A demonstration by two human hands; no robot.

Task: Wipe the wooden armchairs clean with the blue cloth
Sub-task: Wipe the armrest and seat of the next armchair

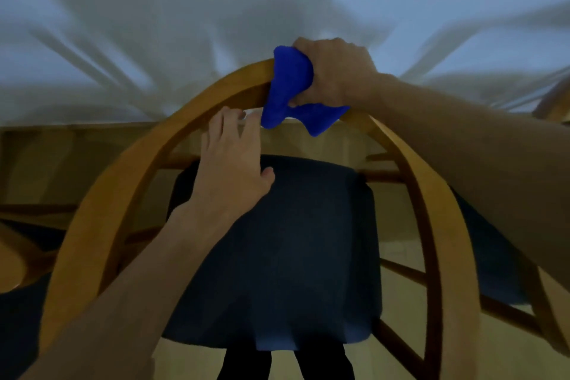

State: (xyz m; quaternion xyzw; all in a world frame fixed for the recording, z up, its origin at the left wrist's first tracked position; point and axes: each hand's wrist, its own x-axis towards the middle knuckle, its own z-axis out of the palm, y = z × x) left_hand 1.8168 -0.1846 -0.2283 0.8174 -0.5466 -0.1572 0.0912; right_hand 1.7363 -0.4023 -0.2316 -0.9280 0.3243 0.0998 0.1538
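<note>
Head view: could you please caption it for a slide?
Right hand wipes armchair rail with blue cloth; left hand steadies.

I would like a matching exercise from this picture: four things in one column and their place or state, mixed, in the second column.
Things:
1. blue cloth
2. left hand
3. right hand
4. seat cushion

Places or states:
A. dark, under the curved wooden rail
B. fingers straight, resting against the rail
C. draped over the top of the rail
D. curled round the cloth

Pairs: 1-C, 2-B, 3-D, 4-A
</note>
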